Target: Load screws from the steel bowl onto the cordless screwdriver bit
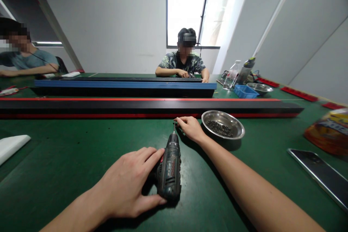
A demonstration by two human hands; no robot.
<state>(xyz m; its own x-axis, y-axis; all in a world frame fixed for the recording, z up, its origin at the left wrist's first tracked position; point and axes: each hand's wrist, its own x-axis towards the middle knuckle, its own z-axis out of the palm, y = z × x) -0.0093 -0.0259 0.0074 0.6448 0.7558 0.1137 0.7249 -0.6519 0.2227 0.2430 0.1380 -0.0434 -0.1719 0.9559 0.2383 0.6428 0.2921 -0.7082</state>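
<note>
My left hand (133,179) is wrapped round a dark cordless drill (171,168), which points away from me over the green table. A thin bit (174,127) sticks out of its chuck. At the bit's tip, my right hand (190,127) pinches a tiny screw (175,120) between thumb and fingertips; it is mostly hidden. Just right of that hand stands a round metal bowl (239,132) with many small dark screws (219,128) in it. Right behind my fingertips lies a long black bar with red edges (141,107), running across the table.
Farther back lies a blue-and-black bar (125,85). A person (185,58) sits across the table, another (29,58) at the left. A phone (318,172) and an orange bag (328,132) are at right. Behind stand a bottle (232,75) and a blue basket (246,91).
</note>
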